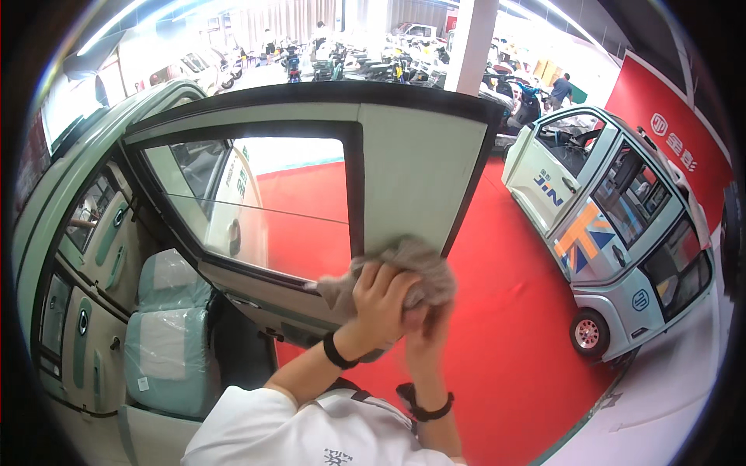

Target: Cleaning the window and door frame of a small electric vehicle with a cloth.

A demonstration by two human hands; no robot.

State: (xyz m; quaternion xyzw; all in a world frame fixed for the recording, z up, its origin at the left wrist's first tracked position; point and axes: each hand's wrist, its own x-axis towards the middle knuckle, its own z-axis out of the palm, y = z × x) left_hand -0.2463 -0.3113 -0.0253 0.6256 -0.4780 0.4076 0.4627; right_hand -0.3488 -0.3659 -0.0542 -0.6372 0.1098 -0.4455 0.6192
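A bunched grey-brown cloth point(430, 273) is in front of the open door point(408, 171) of a small pale green vehicle, by the lower part of its wide light panel. My left hand point(382, 301) has its fingers curled over the cloth. Just right of it, my right hand point(426, 325) is closed around the cloth's lower side; motion blurs it and some fingers are hidden. Left of the cloth is the door's window point(303, 210), framed in black. Whether the cloth touches the panel, I cannot tell.
Inside the vehicle, at left, is a plastic-covered seat point(167, 349). A second small vehicle point(598, 210) stands at right on the red floor covering point(497, 311). Behind the door are a white pillar point(472, 46), several parked scooters point(365, 66) and a person point(560, 91).
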